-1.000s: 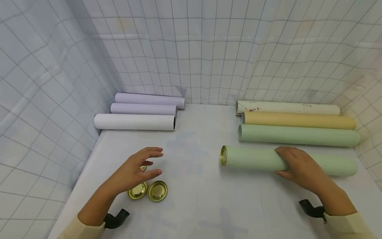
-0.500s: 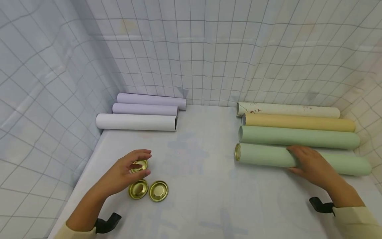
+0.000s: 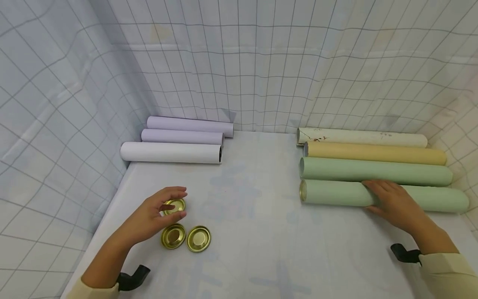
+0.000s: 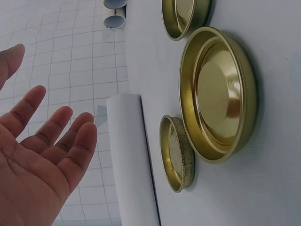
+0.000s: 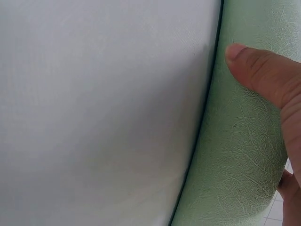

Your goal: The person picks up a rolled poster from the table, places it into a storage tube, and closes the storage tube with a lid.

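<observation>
One pale green, textured cylindrical tube point(image 3: 336, 193) lies nearest in the right-hand row on the white tabletop point(image 3: 242, 257), and the right hand point(image 3: 396, 205) has its grip on it, thumb on the near side, fingers over the top! Just behind sit another pale green tube point(image 3: 373, 171), a yellow tube point(image 3: 373, 153) and a red-marked cream tube point(image 3: 366, 137). Across from me, the left hand point(image 3: 153, 216) hangs with its grip released near three round, gold-coloured metal lids point(image 3: 173, 236).
</observation>
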Tool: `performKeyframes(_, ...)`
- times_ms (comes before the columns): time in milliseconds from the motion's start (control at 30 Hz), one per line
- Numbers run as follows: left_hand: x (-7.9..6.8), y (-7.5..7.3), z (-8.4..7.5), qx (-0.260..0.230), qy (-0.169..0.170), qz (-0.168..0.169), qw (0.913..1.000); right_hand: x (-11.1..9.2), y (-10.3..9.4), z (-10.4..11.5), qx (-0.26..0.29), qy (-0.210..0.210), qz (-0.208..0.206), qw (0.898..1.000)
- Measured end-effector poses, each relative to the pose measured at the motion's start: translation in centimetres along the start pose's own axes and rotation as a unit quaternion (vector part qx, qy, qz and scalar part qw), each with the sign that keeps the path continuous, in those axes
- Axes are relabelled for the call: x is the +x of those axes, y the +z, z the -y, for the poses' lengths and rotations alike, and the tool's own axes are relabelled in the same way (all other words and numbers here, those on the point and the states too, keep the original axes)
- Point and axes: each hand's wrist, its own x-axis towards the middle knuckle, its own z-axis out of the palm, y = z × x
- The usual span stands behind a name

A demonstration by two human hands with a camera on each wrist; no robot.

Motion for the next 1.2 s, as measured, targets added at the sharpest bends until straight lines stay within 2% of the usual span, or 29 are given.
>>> performKeyframes(267, 0.1, -0.4, 0.5, 0.016, -0.016, 0.008, 0.9997, 0.2, -0.3, -0.2, 0.0, 0.001, 0.003, 1.0)
performKeyframes(400, 0.2, -0.6, 0.8, 0.023, -0.024, 0.01, 0.9994, 0.7, -0.8, 0.0, 0.034, 0.001, 0.002, 0.999)
performKeyframes(567, 0.5, -1.1, 1.3, 0.027, -0.02, 0.017, 0.9993, 1.5, -1.9, 0.2, 0.063, 0.031, -0.002, 0.998)
performKeyframes(733, 1.6, -1.7, 1.6, 0.035, -0.002, 0.033, 0.9988, 2.2, -3.1, 0.0, 0.079, 0.058, 0.0, 0.995)
performKeyframes(967, 3.9, -2.6, 1.3, 0.105, 0.005, 0.056, 0.9929, 4.3, -4.2, -1.1, 0.096, 0.064, 0.005, 0.993)
performKeyframes(1200, 6.0, -3.5, 1.2, 0.194, 0.034, 0.085, 0.9768, 5.6, -4.9, -1.6, 0.108, 0.085, 0.03, 0.99)
